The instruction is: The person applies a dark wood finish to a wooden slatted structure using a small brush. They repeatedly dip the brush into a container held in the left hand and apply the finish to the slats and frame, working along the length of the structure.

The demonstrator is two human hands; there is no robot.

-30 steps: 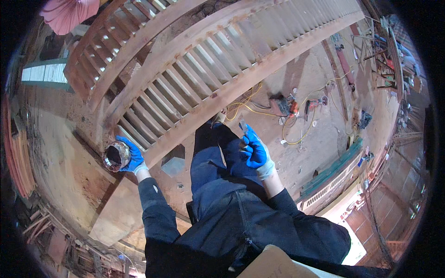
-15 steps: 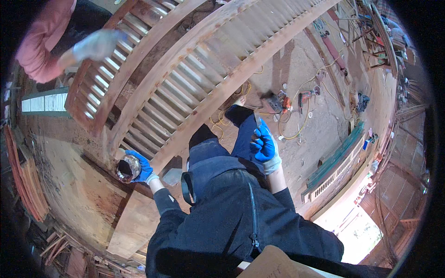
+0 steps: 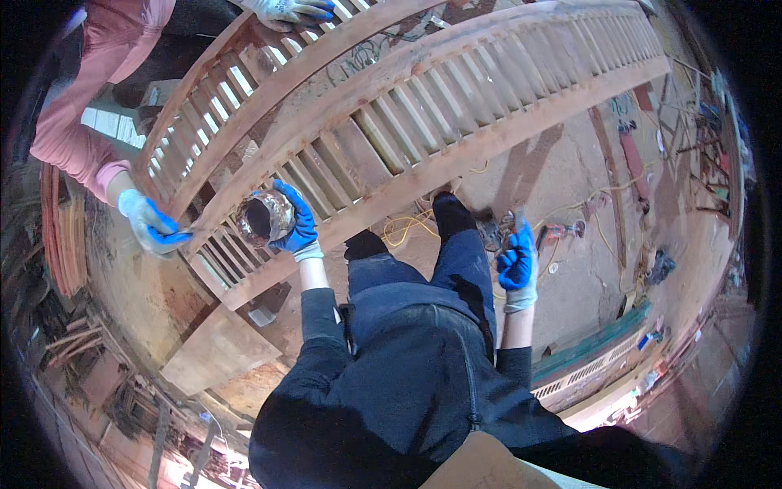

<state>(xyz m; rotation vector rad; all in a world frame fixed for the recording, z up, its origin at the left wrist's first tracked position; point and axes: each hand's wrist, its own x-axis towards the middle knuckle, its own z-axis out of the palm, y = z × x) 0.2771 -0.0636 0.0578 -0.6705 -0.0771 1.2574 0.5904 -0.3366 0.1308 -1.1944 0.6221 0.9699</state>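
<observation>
My left hand (image 3: 297,224), in a blue and white glove, grips a round metal can (image 3: 265,218) with a dark open mouth, held up against the lower slats of a long curved wooden slatted frame (image 3: 456,114). My right hand (image 3: 516,261), gloved the same way, is closed around a small thin tool whose tip sticks up above the fist; what it is I cannot tell. It hangs by my right knee, apart from the frame. My dark trousers and shoes stand on the floor below.
A person in a pink sleeve (image 3: 69,122) holds the frame's left end with a gloved hand (image 3: 151,226) and its top with another (image 3: 289,10). Yellow cable (image 3: 403,224), power tools (image 3: 558,232) and scrap lie on the floor. A wooden board (image 3: 216,350) rests lower left.
My left hand has lifted the can up against the frame's slats. My right hand has dropped beside my knee. The other person's hands have come onto the frame.
</observation>
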